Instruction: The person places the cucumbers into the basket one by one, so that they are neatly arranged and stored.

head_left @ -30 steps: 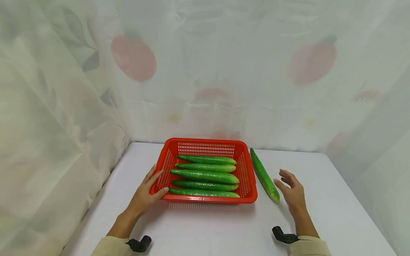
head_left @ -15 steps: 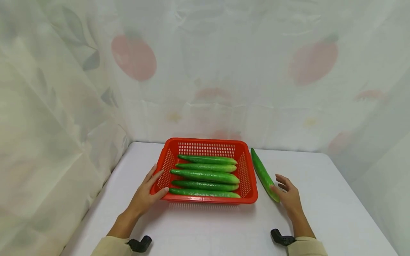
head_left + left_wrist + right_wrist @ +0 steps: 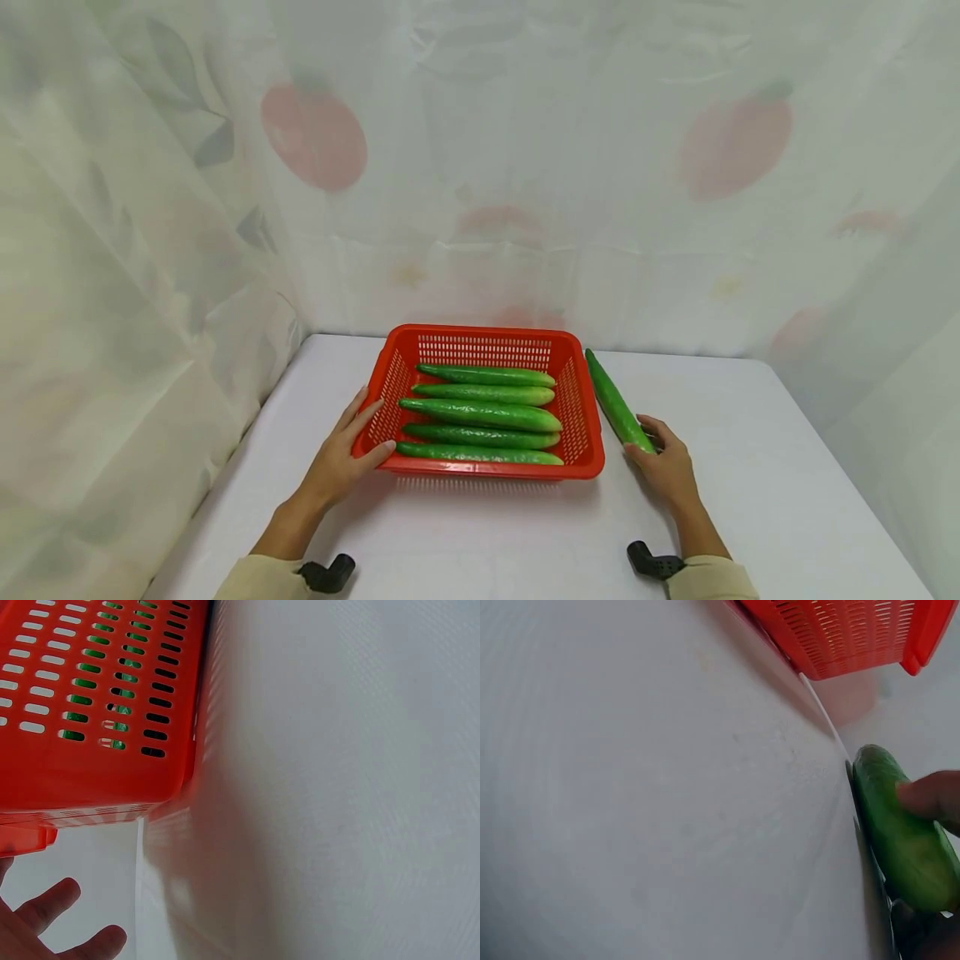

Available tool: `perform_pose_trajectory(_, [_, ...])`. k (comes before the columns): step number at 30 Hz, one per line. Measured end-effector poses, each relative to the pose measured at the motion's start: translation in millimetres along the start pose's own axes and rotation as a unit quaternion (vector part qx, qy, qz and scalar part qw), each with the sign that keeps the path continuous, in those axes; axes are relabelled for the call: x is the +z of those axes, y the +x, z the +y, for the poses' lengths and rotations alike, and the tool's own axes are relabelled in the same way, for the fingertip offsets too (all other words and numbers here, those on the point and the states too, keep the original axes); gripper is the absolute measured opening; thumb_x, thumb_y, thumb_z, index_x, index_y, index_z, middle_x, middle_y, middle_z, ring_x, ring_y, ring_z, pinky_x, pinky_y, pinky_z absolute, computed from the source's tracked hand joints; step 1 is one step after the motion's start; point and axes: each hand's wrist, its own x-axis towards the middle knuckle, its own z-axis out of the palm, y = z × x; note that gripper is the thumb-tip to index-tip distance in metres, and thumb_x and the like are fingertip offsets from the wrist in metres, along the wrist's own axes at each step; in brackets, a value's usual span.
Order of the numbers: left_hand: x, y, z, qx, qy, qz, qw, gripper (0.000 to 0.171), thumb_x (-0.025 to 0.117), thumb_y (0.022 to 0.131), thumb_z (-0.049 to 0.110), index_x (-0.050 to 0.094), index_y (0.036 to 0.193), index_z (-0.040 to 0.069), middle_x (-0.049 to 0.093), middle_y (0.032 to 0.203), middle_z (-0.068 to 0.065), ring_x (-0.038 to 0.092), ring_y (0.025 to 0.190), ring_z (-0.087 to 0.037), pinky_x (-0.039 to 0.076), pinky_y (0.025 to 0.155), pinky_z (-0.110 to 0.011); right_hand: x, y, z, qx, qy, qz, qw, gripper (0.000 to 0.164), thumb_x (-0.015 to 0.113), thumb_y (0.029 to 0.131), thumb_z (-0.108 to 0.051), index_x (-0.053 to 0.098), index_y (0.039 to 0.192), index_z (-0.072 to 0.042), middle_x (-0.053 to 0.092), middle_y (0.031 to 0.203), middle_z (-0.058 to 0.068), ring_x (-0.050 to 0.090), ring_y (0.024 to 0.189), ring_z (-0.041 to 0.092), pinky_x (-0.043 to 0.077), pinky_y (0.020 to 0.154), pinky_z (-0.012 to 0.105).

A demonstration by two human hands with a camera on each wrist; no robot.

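Note:
A long green cucumber (image 3: 613, 404) lies slantwise on the table, just right of the red plastic basket (image 3: 491, 470). My right hand (image 3: 669, 468) grips its near end. In the right wrist view the thumb presses the side of the cucumber (image 3: 907, 844), and the other fingers are mostly hidden beyond it. My left hand (image 3: 339, 460) rests at the basket's left side, fingers spread along the rim and thumb at the front left corner. The left wrist view shows a few straight fingertips (image 3: 56, 900) beside the slotted basket wall. Several cucumbers (image 3: 480, 414) lie crosswise inside the basket.
A white cloth covers the table (image 3: 487, 542). Pale curtains (image 3: 480, 167) with a faded fruit print hang behind the table and along both sides. A black wrist-worn device (image 3: 327, 573) sits at each cuff.
My right hand has moved left and slightly nearer, from beside the loose cucumber to a grip on its near end. The left hand and the basket have stayed put.

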Motion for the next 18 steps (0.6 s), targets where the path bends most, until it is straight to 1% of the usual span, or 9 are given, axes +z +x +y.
perform_pose_trajectory(2, [0.5, 0.0, -0.8, 0.001, 0.002, 0.0, 1.0, 0.069, 0.069, 0.087, 0.04, 0.045, 0.146, 0.013, 0.017, 0.159, 0.0, 0.025, 0.138, -0.037, 0.037, 0.095, -0.063, -0.5, -0.8, -2.4, 0.018, 0.006, 0.011, 1.0, 0.053, 0.069, 0.087, -0.011, 0.05, 0.136, -0.006, 0.053, 0.13, 0.024, 0.05, 0.115, 0.038, 0.04, 0.091, 0.051])
perform_pose_trajectory(5, [0.7, 0.4, -1.3, 0.001, 0.004, -0.001, 1.0, 0.069, 0.069, 0.087, 0.04, 0.045, 0.146, 0.013, 0.017, 0.159, 0.0, 0.025, 0.138, -0.036, 0.037, 0.095, -0.064, -1.0, -1.6, -4.1, 0.046, 0.019, 0.043, 0.998, 0.048, 0.067, 0.088, -0.011, 0.054, 0.134, -0.005, 0.055, 0.129, 0.023, 0.05, 0.114, 0.036, 0.039, 0.091, 0.05])
perform_pose_trajectory(9, [0.7, 0.6, -1.0, 0.001, 0.006, -0.001, 1.0, 0.069, 0.068, 0.087, 0.041, 0.045, 0.146, 0.014, 0.016, 0.159, 0.001, 0.026, 0.138, -0.036, 0.037, 0.095, -0.063, -5.5, -5.3, -5.8, 0.09, 0.072, 0.083, 0.99, 0.044, 0.066, 0.091, -0.018, 0.057, 0.131, -0.005, 0.052, 0.133, 0.021, 0.045, 0.118, 0.034, 0.036, 0.094, 0.048])
perform_pose_trajectory(11, [0.6, 0.5, -0.7, 0.0, 0.006, -0.001, 1.0, 0.069, 0.068, 0.087, 0.041, 0.045, 0.146, 0.014, 0.016, 0.159, 0.001, 0.026, 0.138, -0.036, 0.038, 0.094, -0.062, -9.6, -6.8, -6.0, 0.114, 0.105, 0.095, 0.983, 0.045, 0.065, 0.092, -0.023, 0.057, 0.133, -0.006, 0.048, 0.136, 0.02, 0.042, 0.121, 0.033, 0.035, 0.095, 0.045])
perform_pose_trajectory(13, [0.6, 0.3, -0.5, 0.001, 0.008, -0.001, 1.0, 0.069, 0.068, 0.087, 0.041, 0.045, 0.146, 0.014, 0.017, 0.159, 0.001, 0.026, 0.138, -0.036, 0.038, 0.095, -0.062, -13.8, -7.2, -6.2, 0.135, 0.137, 0.102, 0.976, 0.047, 0.065, 0.093, -0.026, 0.055, 0.135, -0.007, 0.044, 0.14, 0.018, 0.039, 0.123, 0.031, 0.037, 0.094, 0.039])
perform_pose_trajectory(15, [0.4, 0.2, -0.4, 0.002, 0.009, 0.0, 1.0, 0.069, 0.068, 0.087, 0.041, 0.044, 0.146, 0.013, 0.017, 0.159, 0.001, 0.026, 0.138, -0.036, 0.037, 0.095, -0.063, -17.9, -7.1, -6.9, 0.147, 0.169, 0.11, 0.968, 0.049, 0.065, 0.093, -0.026, 0.054, 0.137, -0.006, 0.039, 0.142, 0.018, 0.037, 0.123, 0.03, 0.041, 0.091, 0.03])
perform_pose_trajectory(16, [0.4, 0.1, -0.5, 0.002, 0.009, 0.0, 1.0, 0.069, 0.069, 0.087, 0.041, 0.044, 0.146, 0.013, 0.017, 0.159, 0.001, 0.026, 0.138, -0.036, 0.037, 0.095, -0.063, -20.0, -6.8, -7.6, 0.154, 0.191, 0.113, 0.963, 0.049, 0.065, 0.093, -0.025, 0.053, 0.137, -0.006, 0.038, 0.142, 0.017, 0.037, 0.122, 0.028, 0.043, 0.088, 0.025])
perform_pose_trajectory(18, [0.5, 0.0, -0.5, 0.003, 0.01, 0.001, 0.9999, 0.069, 0.069, 0.087, 0.041, 0.044, 0.146, 0.013, 0.017, 0.159, 0.001, 0.026, 0.138, -0.036, 0.036, 0.095, -0.063, -24.3, -6.3, -10.3, 0.162, 0.232, 0.121, 0.951, 0.05, 0.066, 0.093, -0.02, 0.052, 0.138, -0.004, 0.035, 0.141, 0.016, 0.038, 0.118, 0.026, 0.047, 0.083, 0.019])
